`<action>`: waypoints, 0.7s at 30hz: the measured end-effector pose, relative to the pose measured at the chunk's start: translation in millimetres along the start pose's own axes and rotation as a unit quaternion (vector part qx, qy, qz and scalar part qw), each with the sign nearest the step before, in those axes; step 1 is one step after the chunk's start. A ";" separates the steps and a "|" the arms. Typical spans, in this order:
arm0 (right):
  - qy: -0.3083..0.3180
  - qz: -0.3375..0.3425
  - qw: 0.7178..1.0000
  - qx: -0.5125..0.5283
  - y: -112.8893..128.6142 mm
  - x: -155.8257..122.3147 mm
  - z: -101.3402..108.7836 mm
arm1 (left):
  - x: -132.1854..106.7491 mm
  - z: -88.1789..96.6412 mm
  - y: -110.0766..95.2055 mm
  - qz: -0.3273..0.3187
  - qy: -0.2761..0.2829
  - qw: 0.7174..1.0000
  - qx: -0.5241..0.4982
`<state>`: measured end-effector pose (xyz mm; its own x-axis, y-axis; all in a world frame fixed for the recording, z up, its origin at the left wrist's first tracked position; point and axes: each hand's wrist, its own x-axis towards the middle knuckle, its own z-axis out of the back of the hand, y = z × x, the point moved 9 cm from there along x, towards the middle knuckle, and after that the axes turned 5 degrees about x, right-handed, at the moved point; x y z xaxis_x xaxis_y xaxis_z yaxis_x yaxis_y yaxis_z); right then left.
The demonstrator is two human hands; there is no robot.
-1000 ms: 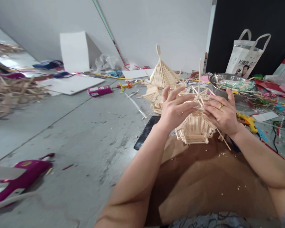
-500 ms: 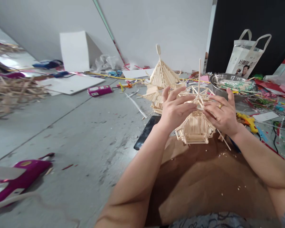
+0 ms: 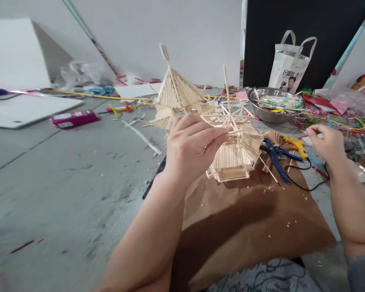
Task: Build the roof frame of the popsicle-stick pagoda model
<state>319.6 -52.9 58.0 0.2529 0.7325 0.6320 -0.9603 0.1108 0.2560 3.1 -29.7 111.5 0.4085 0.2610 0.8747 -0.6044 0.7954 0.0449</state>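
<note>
Your left hand (image 3: 190, 142), at the centre of the frame, pinches a short, pale round stick (image 3: 235, 132) between thumb and fingertips, over the stick model (image 3: 231, 158). That model stands right of centre on creased brown paper (image 3: 219, 211): sloped panels of slim rods laid side by side, an open spoked top, one rod upright. Your right hand (image 3: 327, 142), at the right, is loosely curled; you cannot tell whether it holds anything. Behind, upper centre, rises a ribbed, pointed stick roof (image 3: 179, 91). At upper right, a shiny metal bowl (image 3: 276, 117) sits before a white bag (image 3: 287, 67) whose dark printed characters are too blurred to read.
</note>
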 end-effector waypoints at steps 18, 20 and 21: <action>0.250 -0.267 0.931 0.015 -124.8 -31.6 -118.7 | -13.2 -4.0 25.5 0.215 0.078 0.958 -0.176; 0.207 -0.247 0.942 0.090 -121.2 -24.6 -106.6 | -18.8 -12.4 33.9 0.289 0.080 0.921 -0.249; 0.180 -0.229 0.947 0.136 -116.7 -20.0 -98.2 | -21.5 -19.1 34.3 0.318 0.091 0.898 -0.290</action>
<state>415.0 -14.5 -56.3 0.5325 0.8363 0.1308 -0.6808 0.3313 0.6533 -13.3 2.4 85.1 0.2437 0.8061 0.5393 -0.3188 0.5917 -0.7404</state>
